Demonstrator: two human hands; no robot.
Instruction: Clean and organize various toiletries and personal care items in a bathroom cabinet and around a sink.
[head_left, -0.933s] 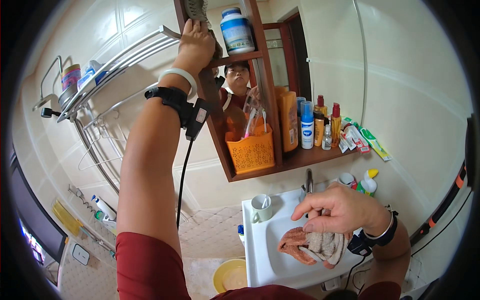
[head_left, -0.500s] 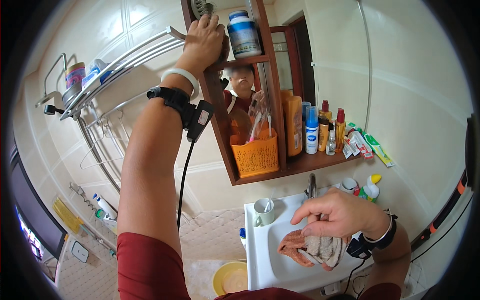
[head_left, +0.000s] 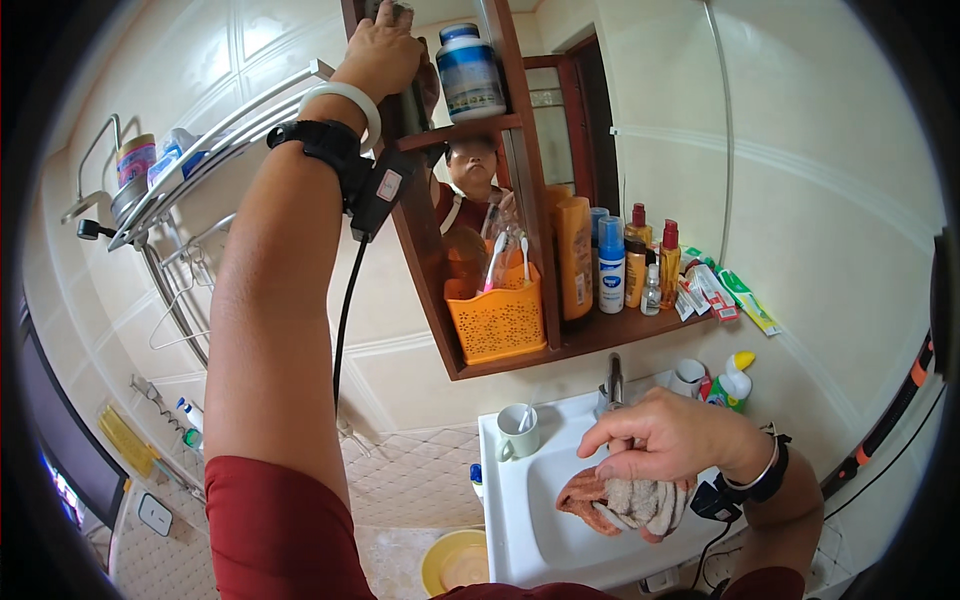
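Note:
My left hand (head_left: 383,52) reaches up into the top left compartment of the brown wall cabinet (head_left: 518,100). Its fingers curl at a dark, partly hidden thing at the picture's upper edge. Beside it on the same shelf stands a white and blue bottle with a blue cap (head_left: 470,75). My right hand (head_left: 665,435) is held over the white sink (head_left: 550,545), closed on a brown and beige striped towel (head_left: 625,500) that hangs in folds below it.
An orange basket (head_left: 497,325) with toothbrushes fills the lower compartment. Bottles (head_left: 610,270) and toothpaste tubes (head_left: 745,295) crowd the side shelf. A mug (head_left: 517,432) and the faucet (head_left: 613,380) stand on the sink's rim. At left hangs a metal rack (head_left: 225,140); a yellow basin (head_left: 455,560) sits below.
My left hand has moved up and slightly left in the cabinet, and the pale bristled brush seen above it is now mostly out of view. My right hand and the towel stay nearly still.

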